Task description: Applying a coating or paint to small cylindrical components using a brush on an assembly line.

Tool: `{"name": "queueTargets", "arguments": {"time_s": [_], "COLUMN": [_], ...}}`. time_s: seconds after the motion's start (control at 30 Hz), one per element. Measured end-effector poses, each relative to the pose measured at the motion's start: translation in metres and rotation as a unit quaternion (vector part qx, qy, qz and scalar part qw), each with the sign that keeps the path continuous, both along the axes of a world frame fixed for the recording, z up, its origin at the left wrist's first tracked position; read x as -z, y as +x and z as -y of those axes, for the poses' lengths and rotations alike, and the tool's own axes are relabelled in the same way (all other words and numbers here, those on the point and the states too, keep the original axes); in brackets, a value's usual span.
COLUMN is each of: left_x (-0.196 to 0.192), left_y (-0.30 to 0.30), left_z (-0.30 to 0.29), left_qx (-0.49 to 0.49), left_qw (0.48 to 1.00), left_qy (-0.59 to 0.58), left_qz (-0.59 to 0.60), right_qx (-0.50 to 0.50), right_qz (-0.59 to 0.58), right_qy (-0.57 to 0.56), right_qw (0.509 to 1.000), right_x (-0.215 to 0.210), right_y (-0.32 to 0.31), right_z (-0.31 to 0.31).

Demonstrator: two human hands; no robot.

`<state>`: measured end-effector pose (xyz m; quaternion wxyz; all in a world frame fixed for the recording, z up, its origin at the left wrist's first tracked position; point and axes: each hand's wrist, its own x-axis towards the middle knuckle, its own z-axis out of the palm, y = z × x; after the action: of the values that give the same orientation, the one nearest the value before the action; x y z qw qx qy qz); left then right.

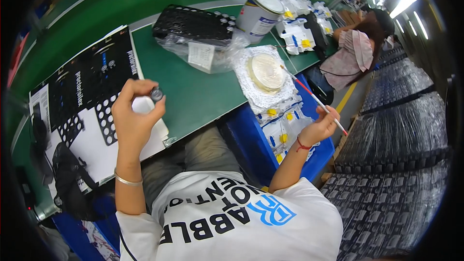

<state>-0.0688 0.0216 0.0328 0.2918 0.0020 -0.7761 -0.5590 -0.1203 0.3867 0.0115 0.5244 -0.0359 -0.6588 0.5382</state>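
Note:
My left hand [131, 116] is raised over the left part of the green table, thumb and forefinger closed on a small round black part [156, 94], perhaps a knob. My right hand [319, 128] pinches a thin brush [315, 98] with a red and white handle. The brush slants up and left, its tip at the right rim of a shallow round tub [267, 71] of pale cream stuff. Under the tub lies a crumpled silvery-white sheet [241, 75]. Whether the tip touches the tub, I cannot tell.
A bag of black parts [193, 26] and a grey-white tin [260, 17] stand behind the tub. Black printed cardboard [92, 67] and perforated pieces lie left. A blue bin [251, 137] holds white assemblies. A co-worker [355, 50] sits right, near wrapped stacks [396, 130].

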Motion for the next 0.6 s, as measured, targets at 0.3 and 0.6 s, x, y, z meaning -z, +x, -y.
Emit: {"name": "queueTargets", "arguments": {"time_s": [0.3, 0.6], "left_x": [0.043, 0.048], "left_y": [0.054, 0.061], "left_z": [0.050, 0.061], "left_qx": [-0.030, -0.016], "left_qw": [0.970, 0.952], "left_qy": [0.203, 0.286], "left_qz": [0.130, 0.110], "right_qx": [-0.457, -0.605], "right_qz": [0.016, 0.062], "right_qy": [-0.274, -0.191], "right_qw": [0.846, 0.770], "right_x": [0.018, 0.032], "right_y": [0.010, 0.013], "right_z": [0.123, 0.178]}}
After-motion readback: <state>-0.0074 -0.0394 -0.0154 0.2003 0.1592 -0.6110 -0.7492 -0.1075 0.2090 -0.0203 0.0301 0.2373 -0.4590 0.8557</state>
